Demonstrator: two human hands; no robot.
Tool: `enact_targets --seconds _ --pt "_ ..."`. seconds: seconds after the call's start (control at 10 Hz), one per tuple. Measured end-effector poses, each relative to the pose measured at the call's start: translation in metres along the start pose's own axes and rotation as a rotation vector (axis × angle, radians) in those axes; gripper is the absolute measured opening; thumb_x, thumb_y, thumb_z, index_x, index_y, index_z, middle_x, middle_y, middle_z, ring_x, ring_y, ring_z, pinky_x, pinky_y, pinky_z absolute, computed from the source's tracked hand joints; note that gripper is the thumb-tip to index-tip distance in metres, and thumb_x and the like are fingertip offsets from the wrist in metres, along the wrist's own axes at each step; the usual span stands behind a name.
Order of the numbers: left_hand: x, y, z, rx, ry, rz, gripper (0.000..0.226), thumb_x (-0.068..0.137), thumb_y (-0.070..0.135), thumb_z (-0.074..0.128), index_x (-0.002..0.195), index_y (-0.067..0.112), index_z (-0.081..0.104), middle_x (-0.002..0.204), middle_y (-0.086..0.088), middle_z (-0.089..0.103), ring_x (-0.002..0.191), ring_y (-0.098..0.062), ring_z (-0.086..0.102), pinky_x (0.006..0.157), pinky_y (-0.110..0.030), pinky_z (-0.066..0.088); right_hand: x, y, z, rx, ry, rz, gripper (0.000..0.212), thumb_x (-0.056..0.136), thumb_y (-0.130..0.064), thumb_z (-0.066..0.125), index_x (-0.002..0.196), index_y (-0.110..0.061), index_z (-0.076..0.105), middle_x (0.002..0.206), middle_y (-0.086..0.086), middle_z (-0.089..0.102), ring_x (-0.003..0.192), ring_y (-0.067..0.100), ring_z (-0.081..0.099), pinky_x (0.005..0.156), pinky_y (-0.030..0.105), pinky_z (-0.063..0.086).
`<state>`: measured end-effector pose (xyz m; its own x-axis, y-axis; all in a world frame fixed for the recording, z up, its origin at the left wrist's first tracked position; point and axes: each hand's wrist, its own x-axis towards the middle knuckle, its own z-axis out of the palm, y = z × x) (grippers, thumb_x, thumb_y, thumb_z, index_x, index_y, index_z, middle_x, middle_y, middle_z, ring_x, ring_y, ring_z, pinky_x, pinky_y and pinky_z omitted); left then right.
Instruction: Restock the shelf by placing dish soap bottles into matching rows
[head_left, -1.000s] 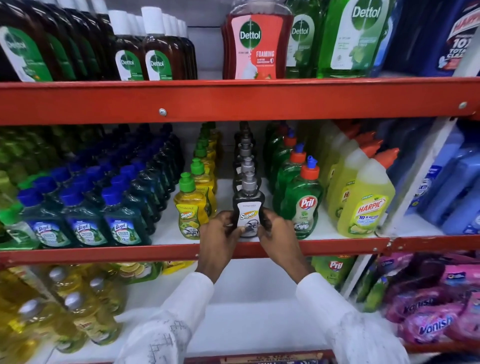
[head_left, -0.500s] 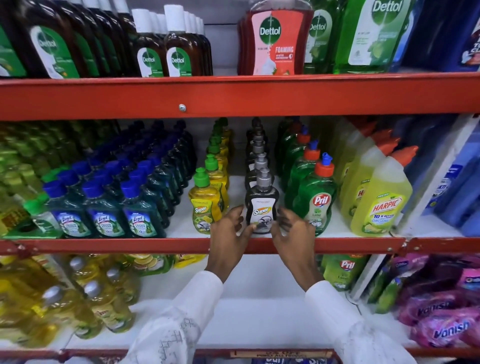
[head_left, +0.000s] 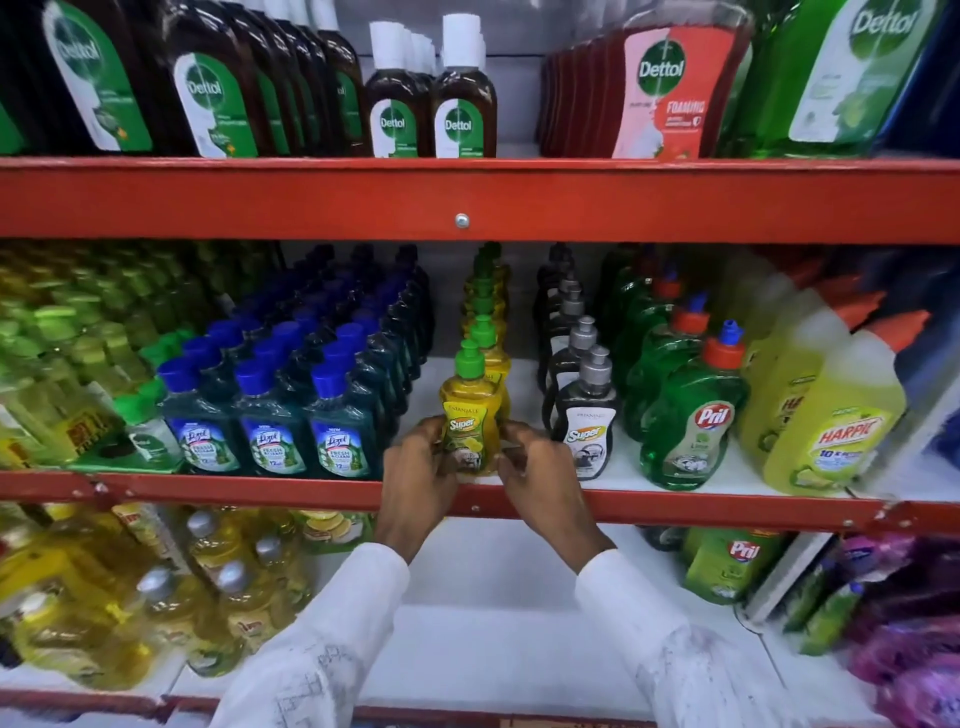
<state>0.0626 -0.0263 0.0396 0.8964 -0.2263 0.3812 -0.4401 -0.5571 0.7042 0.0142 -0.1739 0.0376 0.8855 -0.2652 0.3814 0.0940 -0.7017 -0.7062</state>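
- Left hand (head_left: 421, 467) and right hand (head_left: 540, 467) have their fingers closed around the yellow Super bottle (head_left: 470, 421) from either side
- Bottle stands upright at the shelf's red front edge (head_left: 208, 488), heading its yellow row
- Bare white gaps flank that row, with blue-capped Lizol bottles (head_left: 340, 415) left and the black Super bottle (head_left: 584, 431) right

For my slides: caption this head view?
Both hands, left and right, steady a yellow Super bottle at its row's front.

Yellow bottle (head_left: 470, 423), green cap (head_left: 469, 356)
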Motion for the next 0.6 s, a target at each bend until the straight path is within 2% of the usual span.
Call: enact_targets --seconds 0.1,0.3,0.4,0.5,0.6 --pt "0.002 -0.002 -0.002 -0.044 -0.002 0.023 0.032 0.082 0.004 0.074 0.111 0.017 0.071 0.103 -0.003 0.080 0.096 -0.018 0.073 0.076 -0.009 0.041 0.001 -0.001 0.000 0.038 -0.002 0.008 0.037 0.088 -0.002 0.061 0.122 -0.014 0.067 0.112 0.004 0.077 0.099 0.019 0.073 0.093 0.034 0.058" --pt "0.001 -0.011 0.004 -0.097 -0.015 0.068 0.037 0.082 0.013 0.077 0.117 0.021 0.068 0.108 0.000 0.079 0.099 -0.016 0.074 0.090 -0.035 0.060 -0.001 0.007 0.002 0.043 0.017 0.046 0.038 0.088 -0.008 0.059 0.125 -0.015 0.066 0.112 0.003 0.077 0.098 0.019 0.074 0.092 0.039 0.059" --pt "0.002 -0.013 0.007 -0.096 -0.016 0.063 0.037 0.083 0.013 0.077 0.118 0.021 0.068 0.109 -0.001 0.079 0.100 -0.018 0.074 0.091 -0.039 0.060 -0.002 0.009 0.003 0.039 0.028 0.050 0.037 0.089 -0.007 0.059 0.125 -0.015 0.066 0.112 0.004 0.077 0.098 0.019 0.074 0.092 0.038 0.059" --pt "0.002 -0.012 0.007 -0.083 -0.020 0.073 0.038 0.083 0.014 0.076 0.119 0.022 0.067 0.110 -0.002 0.079 0.102 -0.020 0.074 0.092 -0.040 0.060 -0.001 0.006 0.003 0.042 0.018 0.052 0.038 0.089 -0.007 0.059 0.126 -0.014 0.065 0.113 0.004 0.077 0.098 0.019 0.074 0.092 0.038 0.059" --pt "0.000 -0.009 0.008 -0.101 0.000 0.052 0.041 0.084 0.011 0.075 0.124 0.017 0.065 0.113 -0.005 0.078 0.104 -0.022 0.073 0.095 -0.033 0.057 -0.004 0.003 0.001 0.096 0.073 0.078 0.038 0.090 -0.006 0.062 0.127 -0.011 0.065 0.114 0.006 0.076 0.098 0.016 0.073 0.094 0.035 0.059"
